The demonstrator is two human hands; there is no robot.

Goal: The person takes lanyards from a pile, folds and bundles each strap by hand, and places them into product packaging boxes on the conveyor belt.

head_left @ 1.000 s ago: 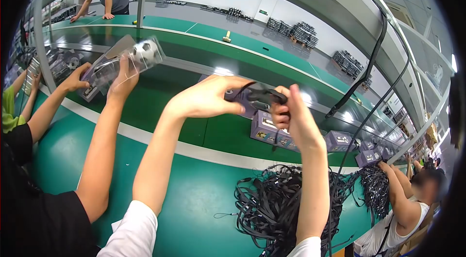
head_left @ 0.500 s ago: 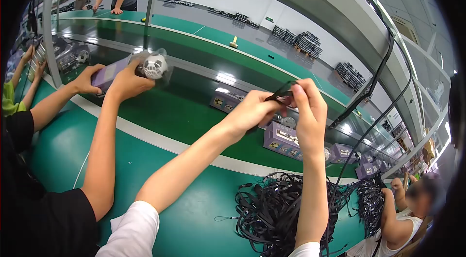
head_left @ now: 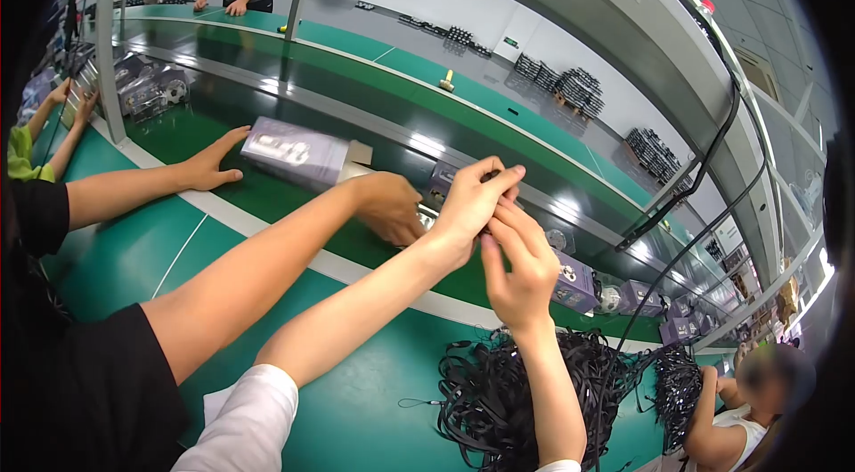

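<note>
My left hand [head_left: 472, 205] and my right hand [head_left: 521, 272] meet above the conveyor, fingers pinched together. Between them is a black lanyard [head_left: 491, 175]; only a dark bit of it shows, the rest is hidden by my fingers. Below my right forearm, a tangled pile of black lanyards [head_left: 476, 392] lies on the green table [head_left: 356, 410]. Just left of my hands, a co-worker's hand [head_left: 392, 205] reaches beside my left wrist. That person's other hand [head_left: 209, 165] is at the end of a purple box [head_left: 298, 151] with an open flap.
More purple boxes [head_left: 574, 285] and a clear-wrapped football [head_left: 610, 298] stand on the green belt [head_left: 223, 196] to the right. A black cable [head_left: 663, 267] hangs down beside my right arm. Another person [head_left: 748, 401] works at the right with lanyards. Metal posts [head_left: 109, 53] frame the line.
My hands have come closer together, and the lanyard is now mostly covered. The co-worker's box has moved right onto the belt, and one of their hands has moved right, near mine.
</note>
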